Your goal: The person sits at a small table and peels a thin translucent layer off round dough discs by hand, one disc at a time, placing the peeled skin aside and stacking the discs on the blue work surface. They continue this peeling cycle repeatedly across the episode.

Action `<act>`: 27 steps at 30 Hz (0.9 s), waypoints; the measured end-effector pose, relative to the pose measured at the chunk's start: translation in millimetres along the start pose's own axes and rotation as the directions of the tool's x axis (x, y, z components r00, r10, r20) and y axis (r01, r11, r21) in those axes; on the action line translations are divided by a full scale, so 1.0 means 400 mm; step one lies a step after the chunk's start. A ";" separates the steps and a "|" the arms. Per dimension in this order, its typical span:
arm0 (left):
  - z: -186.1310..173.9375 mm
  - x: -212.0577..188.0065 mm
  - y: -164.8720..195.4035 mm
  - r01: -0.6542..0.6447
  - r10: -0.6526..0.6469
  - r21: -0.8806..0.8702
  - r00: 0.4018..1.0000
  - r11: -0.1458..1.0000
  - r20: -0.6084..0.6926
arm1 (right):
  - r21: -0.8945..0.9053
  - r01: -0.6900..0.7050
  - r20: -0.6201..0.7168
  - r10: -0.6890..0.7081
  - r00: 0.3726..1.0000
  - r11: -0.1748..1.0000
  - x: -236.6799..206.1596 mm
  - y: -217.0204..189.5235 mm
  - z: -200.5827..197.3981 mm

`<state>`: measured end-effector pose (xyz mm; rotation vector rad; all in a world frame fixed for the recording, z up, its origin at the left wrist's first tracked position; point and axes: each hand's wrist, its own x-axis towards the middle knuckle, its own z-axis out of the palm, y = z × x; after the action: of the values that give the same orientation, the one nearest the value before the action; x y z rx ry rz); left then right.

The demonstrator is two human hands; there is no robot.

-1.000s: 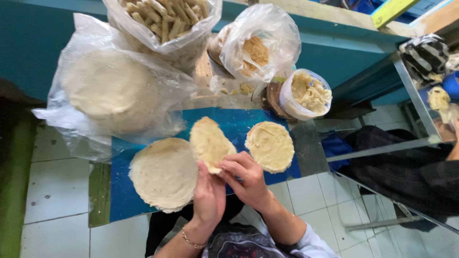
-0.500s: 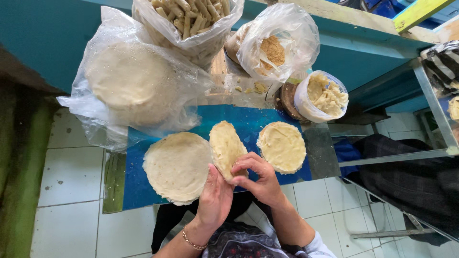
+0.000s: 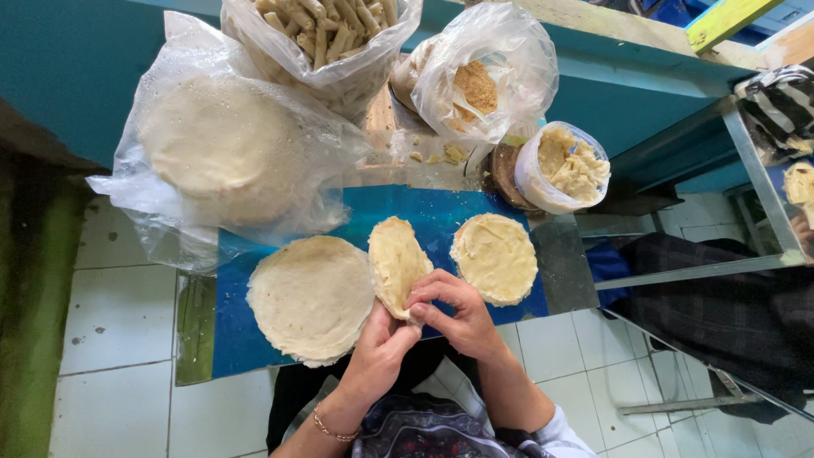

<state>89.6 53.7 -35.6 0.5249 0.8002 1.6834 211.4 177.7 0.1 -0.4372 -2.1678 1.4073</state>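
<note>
Blue board (image 3: 254, 339) spans the work surface, over white floor tiles (image 3: 119, 322). Large clear bag of flat rounds (image 3: 220, 153) sits at the board's far left. Bag of rolled sticks (image 3: 322, 38) and bag of crumbs (image 3: 479, 72) stand behind. Open wrapper (image 3: 309, 297) lies flat on the board, left. Spread wrapper (image 3: 494, 257) lies right, near the tub of filling (image 3: 564, 167). Folded wrapper (image 3: 395, 263) stands between them, near edge lifted. Right hand (image 3: 454, 312) and left hand (image 3: 377, 356) both pinch closed on its near edge, fingertips touching.
</note>
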 end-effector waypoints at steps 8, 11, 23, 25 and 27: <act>-0.024 0.000 0.036 -0.040 0.040 0.014 0.999 0.999 -0.016 | 0.003 0.051 -0.061 -0.051 0.997 0.999 -0.003 -0.031 -0.014; -0.030 0.001 0.057 -0.014 0.014 -0.052 1.000 0.999 0.004 | -0.105 0.122 -0.021 -0.125 0.992 0.987 -0.006 -0.044 -0.028; -0.038 -0.003 0.064 0.051 -0.051 0.013 0.998 0.999 0.037 | -0.195 0.068 -0.018 -0.073 0.997 0.978 -0.009 -0.047 -0.013; -0.036 -0.003 0.058 0.047 -0.047 0.014 0.998 0.999 0.031 | -0.195 0.057 -0.013 -0.060 0.998 0.979 -0.007 -0.048 -0.017; -0.032 -0.001 0.056 0.045 -0.046 0.045 0.999 0.998 0.026 | -0.177 0.043 -0.009 -0.045 0.999 0.983 -0.007 -0.050 -0.020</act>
<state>65.8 47.5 -27.6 0.5547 0.8255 1.6170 218.7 174.1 20.3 -0.4585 -2.2873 1.1900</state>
